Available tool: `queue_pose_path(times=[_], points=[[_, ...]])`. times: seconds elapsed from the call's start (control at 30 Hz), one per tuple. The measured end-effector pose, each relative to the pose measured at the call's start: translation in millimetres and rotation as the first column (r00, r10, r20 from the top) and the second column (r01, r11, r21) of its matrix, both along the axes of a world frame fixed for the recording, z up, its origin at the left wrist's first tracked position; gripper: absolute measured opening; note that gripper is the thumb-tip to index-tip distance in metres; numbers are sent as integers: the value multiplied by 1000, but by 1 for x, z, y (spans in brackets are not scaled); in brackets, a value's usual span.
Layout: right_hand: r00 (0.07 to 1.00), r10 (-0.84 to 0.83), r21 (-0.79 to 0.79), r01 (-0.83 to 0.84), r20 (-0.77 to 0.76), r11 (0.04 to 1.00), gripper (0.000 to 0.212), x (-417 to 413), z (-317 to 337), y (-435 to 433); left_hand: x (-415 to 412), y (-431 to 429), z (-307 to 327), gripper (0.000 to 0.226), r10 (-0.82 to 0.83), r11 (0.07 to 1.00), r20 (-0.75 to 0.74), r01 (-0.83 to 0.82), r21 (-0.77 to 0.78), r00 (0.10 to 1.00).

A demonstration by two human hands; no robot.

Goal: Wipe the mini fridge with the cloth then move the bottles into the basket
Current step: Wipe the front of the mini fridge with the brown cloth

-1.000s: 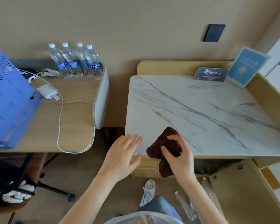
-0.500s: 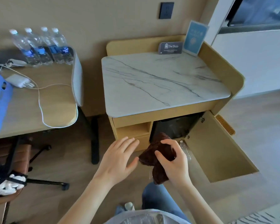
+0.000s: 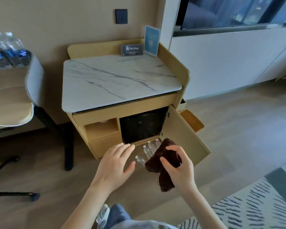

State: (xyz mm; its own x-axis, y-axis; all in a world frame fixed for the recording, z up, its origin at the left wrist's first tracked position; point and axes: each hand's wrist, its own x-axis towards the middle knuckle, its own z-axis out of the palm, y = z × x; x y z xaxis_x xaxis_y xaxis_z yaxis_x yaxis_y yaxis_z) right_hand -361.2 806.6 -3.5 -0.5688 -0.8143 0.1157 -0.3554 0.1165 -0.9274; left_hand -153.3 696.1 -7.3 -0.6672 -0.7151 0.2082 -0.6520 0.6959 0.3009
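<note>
Wooden floor lies below the right grip (image 3: 178, 169), clenched on the brown cloth (image 3: 162, 161); bottles (image 3: 147, 152) lie just beyond it, mini fridge (image 3: 141, 128) farther. Left grip (image 3: 114, 164) released, spread.

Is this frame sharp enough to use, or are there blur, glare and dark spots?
Head view: the water bottles on the desk are smeared by blur at the left edge; the mini fridge sits in deep shadow, little detail; both hands and the brown cloth read clearly; wide-angle bending shows at the edges.
</note>
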Motion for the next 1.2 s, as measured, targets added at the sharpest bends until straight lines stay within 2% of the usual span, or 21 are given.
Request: queue_pose_path(times=[0.27,0.57,0.8,1.0,1.2], points=[[1000,17,11,-17,12,1000,34,-79,5,70,-79,89,0,53,-9,1000,5,9,-24,1000],[993,80,17,-82,87,997,35,-114,3,53,-105,92,-1,52,25,998,56,-21,-63,998],[985,130,74,-139,111,988,31,-133,-12,-7,-121,47,-18,52,102,995,58,-100,-29,993],[989,126,135,-136,80,981,30,-164,-33,-86,-157,-27,-39,52,122,989,83,-128,73,989],[988,134,111,-141,71,984,33,-194,-40,-166,-183,-115,-37,50,103,993,100,-109,52,990]])
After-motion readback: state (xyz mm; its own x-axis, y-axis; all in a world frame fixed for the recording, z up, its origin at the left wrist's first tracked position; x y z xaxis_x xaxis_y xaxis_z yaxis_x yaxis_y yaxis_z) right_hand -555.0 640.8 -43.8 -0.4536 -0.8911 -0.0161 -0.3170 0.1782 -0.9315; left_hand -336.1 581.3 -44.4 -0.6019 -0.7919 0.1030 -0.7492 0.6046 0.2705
